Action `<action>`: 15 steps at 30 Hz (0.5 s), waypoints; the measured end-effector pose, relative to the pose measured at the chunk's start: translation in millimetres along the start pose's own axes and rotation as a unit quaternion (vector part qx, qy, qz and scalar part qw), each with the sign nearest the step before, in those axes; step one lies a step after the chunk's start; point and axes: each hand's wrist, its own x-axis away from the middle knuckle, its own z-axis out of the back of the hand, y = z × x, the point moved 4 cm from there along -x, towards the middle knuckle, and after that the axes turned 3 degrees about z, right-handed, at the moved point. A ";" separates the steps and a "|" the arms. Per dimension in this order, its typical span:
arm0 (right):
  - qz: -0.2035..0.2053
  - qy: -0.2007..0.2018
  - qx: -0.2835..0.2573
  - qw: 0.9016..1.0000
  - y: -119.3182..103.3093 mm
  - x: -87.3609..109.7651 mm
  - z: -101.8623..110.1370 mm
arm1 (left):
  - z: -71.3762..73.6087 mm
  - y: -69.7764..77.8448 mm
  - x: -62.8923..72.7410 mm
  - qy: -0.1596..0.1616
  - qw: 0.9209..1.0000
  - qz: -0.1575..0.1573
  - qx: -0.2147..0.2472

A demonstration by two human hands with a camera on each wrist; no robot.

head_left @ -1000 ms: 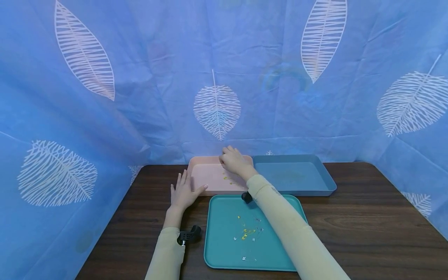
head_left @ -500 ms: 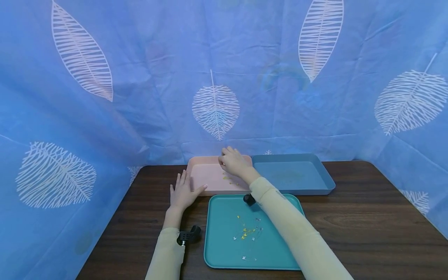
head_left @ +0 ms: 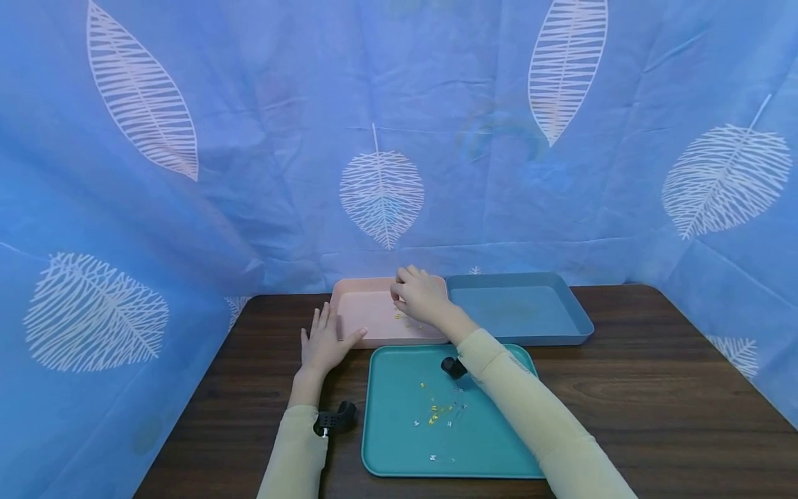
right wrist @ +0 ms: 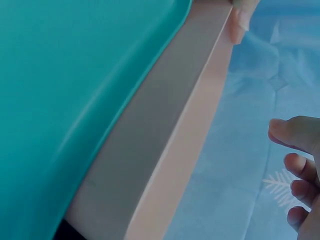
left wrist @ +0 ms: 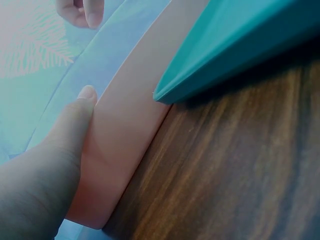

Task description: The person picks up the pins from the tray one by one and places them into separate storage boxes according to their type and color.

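One pink tray (head_left: 368, 315), long axis crosswise — left hand (head_left: 321, 348) straight-fingered against it; right hand (head_left: 424, 296) above — grip unclear.

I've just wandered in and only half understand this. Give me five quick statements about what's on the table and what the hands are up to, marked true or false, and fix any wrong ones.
1. The left hand touches the pink tray. True.
2. The blue tray stands beside the pink tray. True.
3. The right hand is over the blue tray. False: it is over the pink tray.
4. The teal tray is nearer the person than the pink tray. True.
5. Small yellow pieces lie only in the pink tray. False: some lie in the teal tray too.
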 end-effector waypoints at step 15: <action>-0.014 0.036 -0.052 0.998 -17.8 29.7 21.2 | -1.1 -1.2 0.4 0.013 1.000 -0.010 0.010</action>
